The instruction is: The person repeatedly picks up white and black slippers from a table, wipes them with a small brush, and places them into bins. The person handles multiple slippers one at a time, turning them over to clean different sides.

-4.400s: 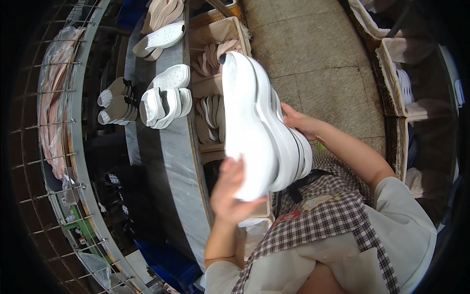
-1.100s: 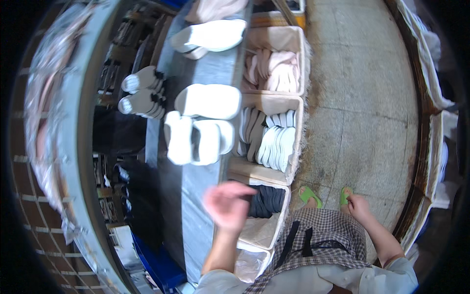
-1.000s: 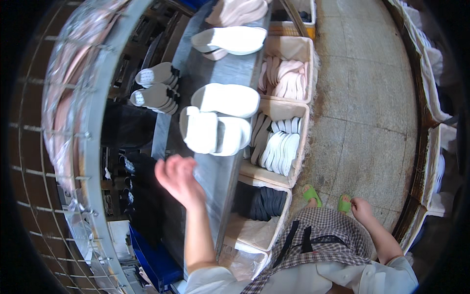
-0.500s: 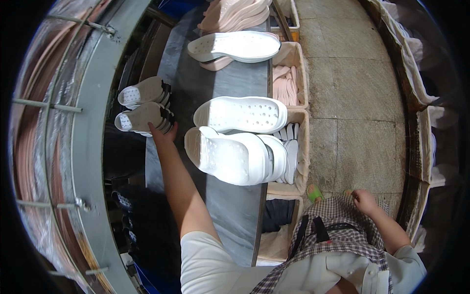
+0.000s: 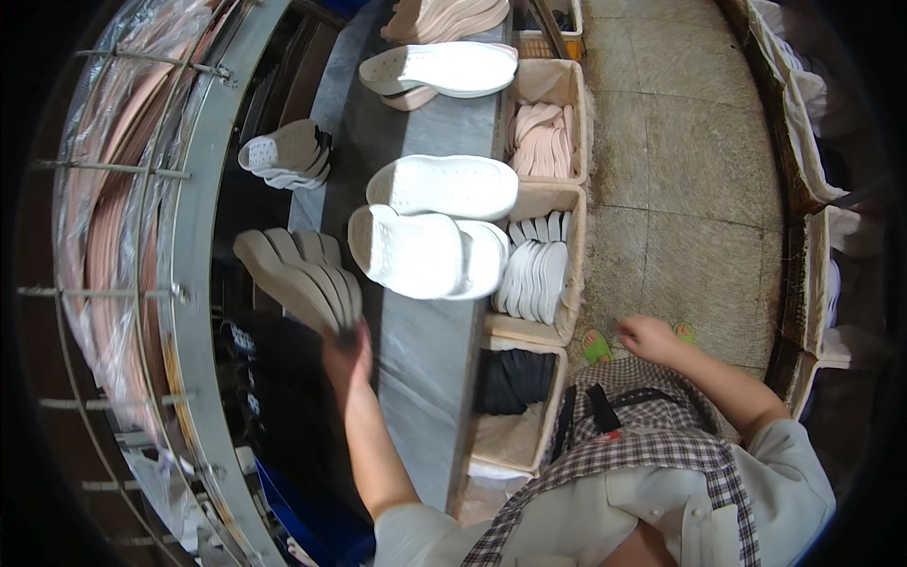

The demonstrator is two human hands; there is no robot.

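Note:
My left hand [image 5: 348,357] grips one end of a fanned stack of beige insoles [image 5: 300,274], raised at the left edge of the grey bench top [image 5: 430,359]. A second stack of insoles [image 5: 288,156], pale at the heel and dark at the tip, sits farther back on the left. White shoe soles [image 5: 439,184] with raised rims lie mid-bench, and more white soles [image 5: 411,250] are piled just nearer. My right hand [image 5: 652,338] is curled loosely beside my checked apron, away from the bench; whether anything is inside it is hidden.
Lined crates along the bench's right side hold pink insoles [image 5: 543,142], grey-white insoles [image 5: 534,279] and black pieces [image 5: 515,380]. Another white sole [image 5: 444,68] and a pink insole pile [image 5: 444,21] lie at the far end. A metal rack [image 5: 203,274] borders the left; more crates [image 5: 822,274] line the right.
My left hand has lifted the nearer insole stack off the left side and drawn it toward me, fanned out. My right hand has shifted slightly left and forward. The whole view has shifted a little.

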